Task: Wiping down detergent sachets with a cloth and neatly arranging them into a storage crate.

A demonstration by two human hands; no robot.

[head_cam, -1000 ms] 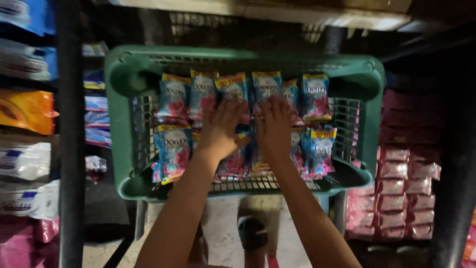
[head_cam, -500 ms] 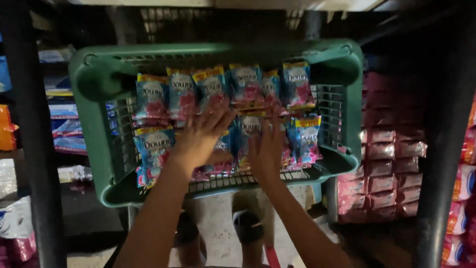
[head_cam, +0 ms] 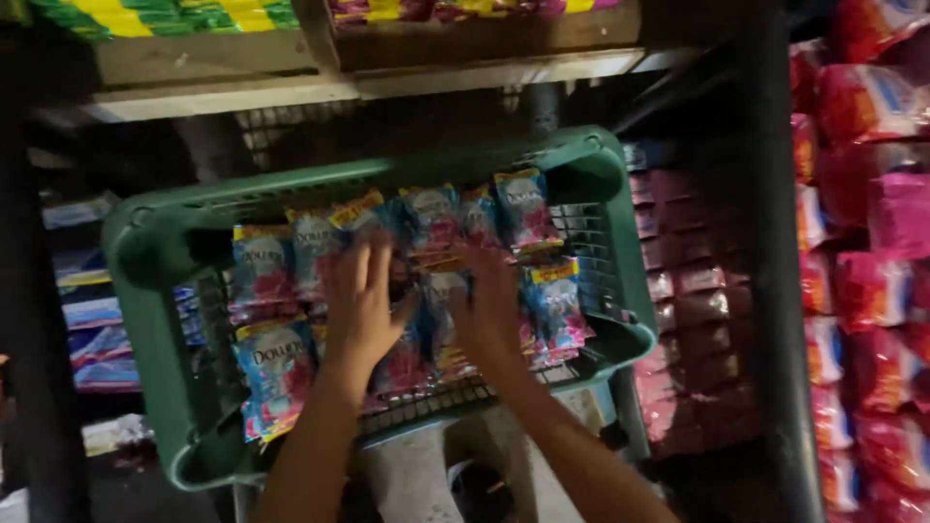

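Note:
A green plastic basket (head_cam: 155, 242) is tilted toward me and holds several small blue and pink sachets (head_cam: 276, 363) laid in rows. My left hand (head_cam: 363, 300) lies flat on the sachets near the basket's middle, fingers spread. Beside it, my right hand (head_cam: 489, 305) also presses down on the sachets, fingers reaching toward the upper row (head_cam: 523, 208). Neither hand grips anything that I can see. Both forearms come up from the bottom of the view.
A wooden shelf (head_cam: 387, 73) runs above the basket. Dark upright posts stand at the left (head_cam: 39, 387) and right (head_cam: 780, 291). Red and pink packets (head_cam: 862, 242) fill the right-hand shelves, blue packets (head_cam: 97, 339) the left. Floor shows below.
The view has swung so the basket now sits tilted, lower left to upper right. Both hands stay flat on the sachets, shifted slightly within the basket.

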